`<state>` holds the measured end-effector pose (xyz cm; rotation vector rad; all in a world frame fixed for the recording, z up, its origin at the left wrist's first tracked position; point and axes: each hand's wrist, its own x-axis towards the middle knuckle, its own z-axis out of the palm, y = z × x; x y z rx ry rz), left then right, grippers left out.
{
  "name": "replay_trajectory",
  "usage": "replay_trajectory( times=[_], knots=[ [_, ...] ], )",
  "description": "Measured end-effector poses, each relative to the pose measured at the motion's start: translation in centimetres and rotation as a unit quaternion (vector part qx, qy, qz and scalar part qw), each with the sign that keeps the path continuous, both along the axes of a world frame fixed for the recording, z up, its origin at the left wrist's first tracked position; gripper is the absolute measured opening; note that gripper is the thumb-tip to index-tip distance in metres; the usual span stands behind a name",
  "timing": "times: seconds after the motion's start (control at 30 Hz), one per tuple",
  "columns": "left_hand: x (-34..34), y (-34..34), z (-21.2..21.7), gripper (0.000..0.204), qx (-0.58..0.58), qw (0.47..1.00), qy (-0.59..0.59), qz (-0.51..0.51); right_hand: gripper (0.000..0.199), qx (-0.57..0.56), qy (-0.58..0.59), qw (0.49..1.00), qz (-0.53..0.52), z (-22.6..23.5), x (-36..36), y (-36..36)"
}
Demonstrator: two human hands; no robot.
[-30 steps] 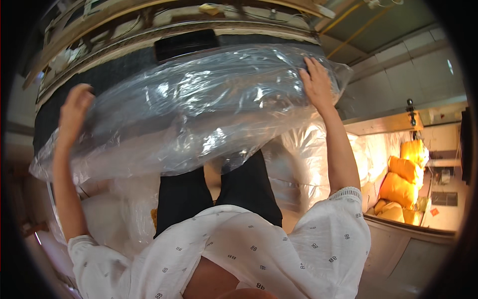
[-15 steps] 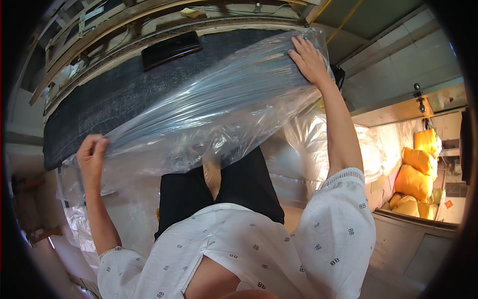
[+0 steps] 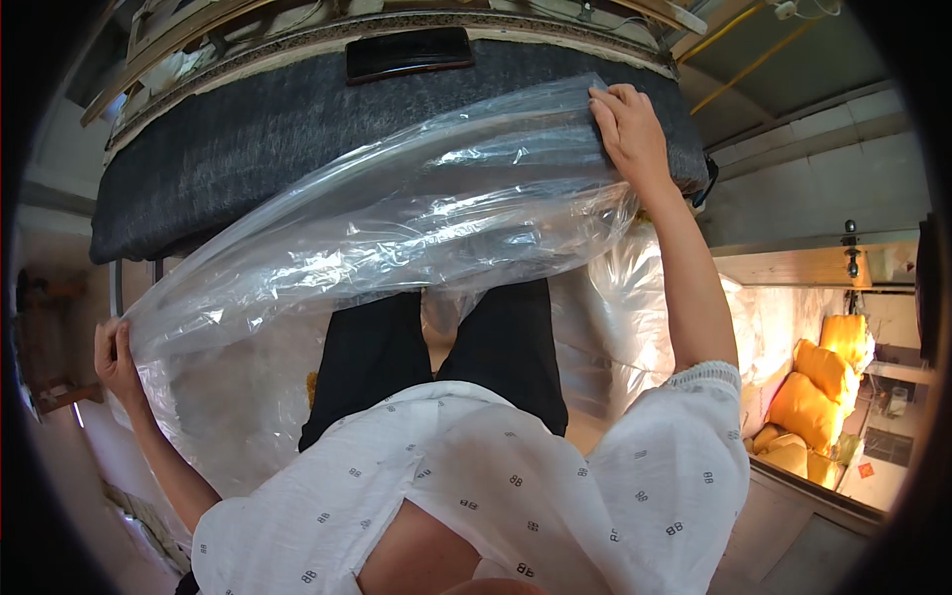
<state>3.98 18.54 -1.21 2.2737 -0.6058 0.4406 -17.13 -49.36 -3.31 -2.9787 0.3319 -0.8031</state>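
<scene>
A large clear plastic sheet stretches slantwise across the front of a padded bench covered in dark grey cloth and hangs over my thighs. At the far left, below the bench's edge, my left hand pinches one corner of the plastic between thumb and fingers. My right hand grips the other end above the right part of the bench, its fingers curled over the film. Between the hands the plastic lies in loose, shiny folds. Whether it is a single layer or a bag, I cannot tell.
A black phone lies at the bench's back edge, before a wooden frame. More clear plastic hangs beside my right leg. Yellow sacks are piled at the far right, beyond a wooden ledge.
My left hand has moved left and down, drawing the plastic off the bench's left part. The right hand has gone from lying flat to gripping the film. The view has shifted slightly.
</scene>
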Motion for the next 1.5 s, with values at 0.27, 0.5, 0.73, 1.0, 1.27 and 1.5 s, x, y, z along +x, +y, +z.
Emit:
replay_trajectory(
  times=[0.27, 0.5, 0.73, 1.0, 1.27, 1.5],
  knots=[
    [-9.7, 0.1, -7.8, 0.006, 0.113, 0.989, -0.096, -0.010, 0.025, 0.278, -0.003, 0.960, -0.025, -1.3, 3.6, -6.7],
    [-1.3, -3.7, -6.5, 0.022, -0.291, 0.931, 0.146, 0.164, 0.017, 0.605, -0.111, 0.787, 0.047, 3.4, 6.3, -5.9],
    [15.9, -11.7, -4.4, 0.027, -0.178, 0.979, -0.062, 0.071, 0.015, 0.285, -0.280, 0.906, -0.139, -2.8, 8.3, -7.4],
    [23.8, -16.3, -4.7, 0.037, -0.116, 0.987, 0.040, 0.108, 0.017, 0.281, -0.279, 0.910, -0.122, -3.6, 9.6, -9.4],
    [27.6, -18.1, -4.8, 0.040, -0.122, 0.989, 0.023, 0.086, 0.020, 0.275, -0.234, 0.911, -0.200, -2.9, 11.3, -9.6],
    [29.3, -19.8, -5.0, 0.040, -0.074, 0.991, 0.023, 0.111, 0.035, 0.169, -0.248, 0.915, -0.269, -2.8, 10.6, -10.5]
  ],
)
